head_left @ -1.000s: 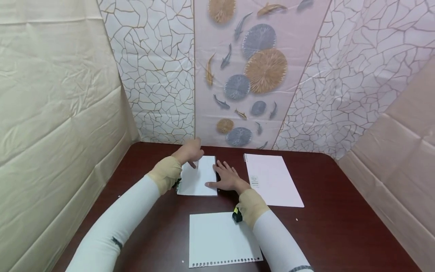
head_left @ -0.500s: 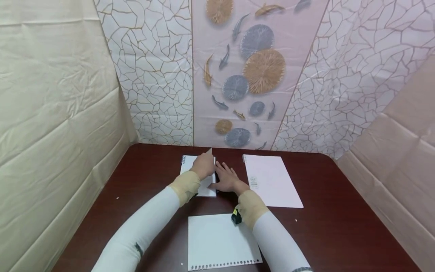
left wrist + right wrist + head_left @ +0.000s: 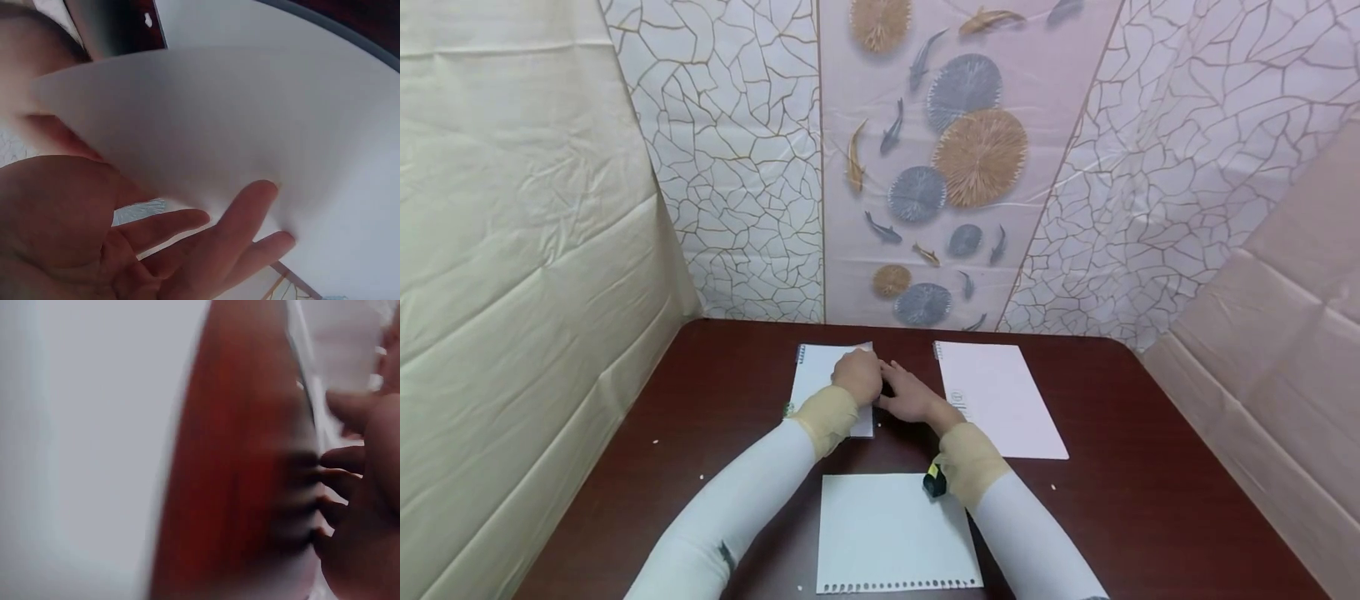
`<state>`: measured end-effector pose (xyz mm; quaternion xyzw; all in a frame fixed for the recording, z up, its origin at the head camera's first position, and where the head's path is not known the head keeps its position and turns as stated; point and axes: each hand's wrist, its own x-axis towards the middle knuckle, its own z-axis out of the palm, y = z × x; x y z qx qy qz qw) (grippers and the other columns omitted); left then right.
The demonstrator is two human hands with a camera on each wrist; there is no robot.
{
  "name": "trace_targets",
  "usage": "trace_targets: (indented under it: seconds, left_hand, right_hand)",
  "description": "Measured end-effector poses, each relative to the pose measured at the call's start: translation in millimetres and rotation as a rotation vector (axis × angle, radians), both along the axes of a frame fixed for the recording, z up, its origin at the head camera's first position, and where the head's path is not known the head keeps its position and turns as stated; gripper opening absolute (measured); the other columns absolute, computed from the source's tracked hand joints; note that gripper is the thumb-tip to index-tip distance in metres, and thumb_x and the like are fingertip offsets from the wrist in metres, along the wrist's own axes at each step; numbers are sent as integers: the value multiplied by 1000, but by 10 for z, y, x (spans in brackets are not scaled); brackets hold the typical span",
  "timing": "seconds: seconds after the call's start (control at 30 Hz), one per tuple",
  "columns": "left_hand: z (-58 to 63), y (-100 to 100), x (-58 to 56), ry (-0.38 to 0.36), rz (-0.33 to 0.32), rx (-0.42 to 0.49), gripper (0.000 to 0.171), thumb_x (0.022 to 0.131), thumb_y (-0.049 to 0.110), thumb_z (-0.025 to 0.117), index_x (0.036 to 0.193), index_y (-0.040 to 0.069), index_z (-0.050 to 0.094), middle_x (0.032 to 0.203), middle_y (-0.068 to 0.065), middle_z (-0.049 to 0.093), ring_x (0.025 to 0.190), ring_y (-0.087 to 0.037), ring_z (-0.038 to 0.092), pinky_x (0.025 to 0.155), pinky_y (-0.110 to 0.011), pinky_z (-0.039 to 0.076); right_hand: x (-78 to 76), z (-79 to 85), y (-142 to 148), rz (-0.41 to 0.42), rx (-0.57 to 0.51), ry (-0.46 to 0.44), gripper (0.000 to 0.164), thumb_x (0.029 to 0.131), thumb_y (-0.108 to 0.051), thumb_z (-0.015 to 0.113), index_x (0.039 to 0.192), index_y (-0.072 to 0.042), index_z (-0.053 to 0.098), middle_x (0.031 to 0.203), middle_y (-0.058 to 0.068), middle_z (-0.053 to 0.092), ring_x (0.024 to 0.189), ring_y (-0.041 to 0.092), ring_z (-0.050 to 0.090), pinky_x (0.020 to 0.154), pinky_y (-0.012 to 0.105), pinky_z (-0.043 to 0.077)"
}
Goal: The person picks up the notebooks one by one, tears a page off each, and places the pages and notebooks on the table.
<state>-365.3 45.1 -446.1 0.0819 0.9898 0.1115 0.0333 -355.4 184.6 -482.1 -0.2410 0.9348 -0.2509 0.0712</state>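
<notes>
A small spiral notebook lies open-faced at the back of the table, its coil along the left side. My left hand is over its right half. In the left wrist view, a raised white page passes between that hand's thumb side and its fingers, whose tips touch the paper; the thumb tip is hidden. My right hand rests beside the notebook's right edge. In the right wrist view, its bent fingertips touch that edge and grip nothing visible.
To the right lies a larger white spiral pad with small green print. A loose sheet with punched holes is nearer, partly under the right forearm. White specks dot the dark red table; curtains and a patterned wall stand around.
My left hand has swept rightward across the notebook with the page and come down near its right edge. The right hand's spread fingers have drawn in slightly, staying at that edge.
</notes>
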Motion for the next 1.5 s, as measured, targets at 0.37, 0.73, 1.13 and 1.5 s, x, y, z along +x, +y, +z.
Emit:
trace_targets:
  seconds: [0.37, 0.73, 1.13, 1.5]
  left_hand:
    - [67, -207, 34, 36, -40, -80, 28, 104, 32, 68, 111, 6, 78, 107, -12, 78, 88, -27, 75, 71, -43, 63]
    - [193, -730, 131, 219, -140, 140, 96, 94, 79, 57, 169, 24, 33, 171, -10, 34, 157, -43, 27, 121, -63, 33]
    - [105, -1134, 288, 320, -55, 107, 109, 86, 93, 47, 171, 31, 19, 178, -5, 13, 164, -36, -3, 125, -68, 14]
    - [-11, -1178, 208, 293, -25, 155, 109, 87, 94, 43, 172, 30, 17, 179, -4, -1, 162, -35, -13, 124, -71, 8]
  right_hand:
    - [103, 477, 377, -82, 122, 86, 44, 102, -1, 51, 144, 9, 58, 143, 26, 62, 137, 41, 56, 115, 54, 44]
    - [337, 607, 599, -286, 133, 376, 86, 102, -59, 62, 164, -5, 38, 166, 21, 39, 155, 47, 27, 121, 72, 21]
    - [436, 496, 575, -331, 149, 478, 99, 95, -77, 56, 171, -22, 22, 177, 13, 15, 162, 43, 1, 124, 72, 3]
    - [387, 489, 580, -339, 197, 492, 102, 94, -82, 51, 172, -24, 19, 178, 12, 10, 163, 41, -3, 125, 70, 1]
